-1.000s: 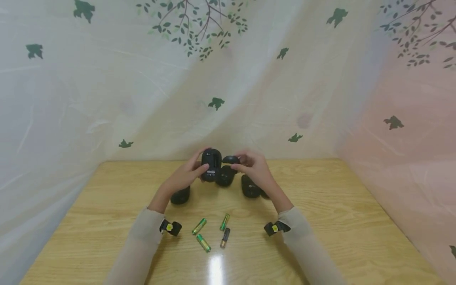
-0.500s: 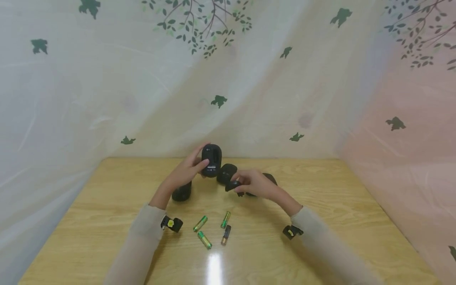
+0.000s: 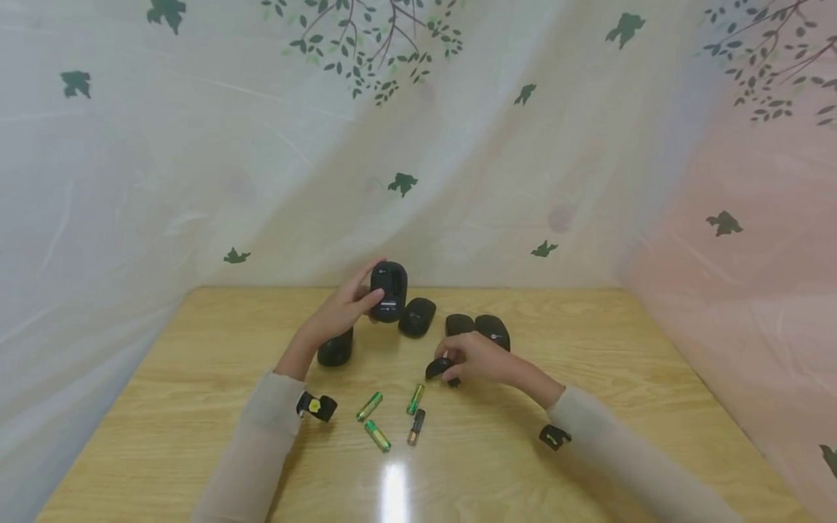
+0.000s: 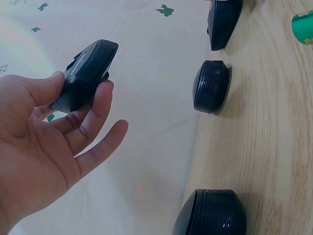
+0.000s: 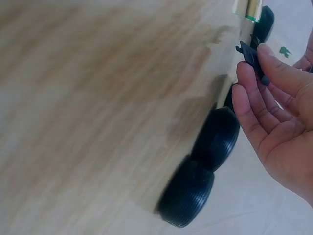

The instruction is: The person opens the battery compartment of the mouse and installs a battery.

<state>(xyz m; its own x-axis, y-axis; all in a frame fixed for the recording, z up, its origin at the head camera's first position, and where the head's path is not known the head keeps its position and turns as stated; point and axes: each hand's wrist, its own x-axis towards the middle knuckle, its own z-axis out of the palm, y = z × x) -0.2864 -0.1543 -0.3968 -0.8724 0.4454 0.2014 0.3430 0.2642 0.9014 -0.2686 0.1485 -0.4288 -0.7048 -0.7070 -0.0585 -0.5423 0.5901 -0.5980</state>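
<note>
My left hand (image 3: 335,317) holds a black computer mouse (image 3: 389,282) up above the back of the table, its underside with a slot and label turned toward the head camera. In the left wrist view the thumb presses one side of that mouse and fingers support the other. Low over the table, my right hand (image 3: 482,359) pinches a thin black battery cover (image 3: 437,368) between thumb and fingers. The right wrist view shows small tabs on this cover (image 5: 253,62). Just in front lie three green batteries (image 3: 377,436) and a black-and-copper battery (image 3: 415,427).
Another black mouse (image 3: 336,351) stands by the left wrist. Behind the hands, one mouse (image 3: 417,317) sits near the middle, and two more, a left one (image 3: 459,324) and a right one (image 3: 493,330), stand side by side. A patterned curtain (image 3: 314,218) hangs behind the wooden table (image 3: 196,407).
My right hand has drawn away from the held mouse, carrying the battery cover toward the front right and down near the table. The left hand keeps the mouse in nearly the same place.
</note>
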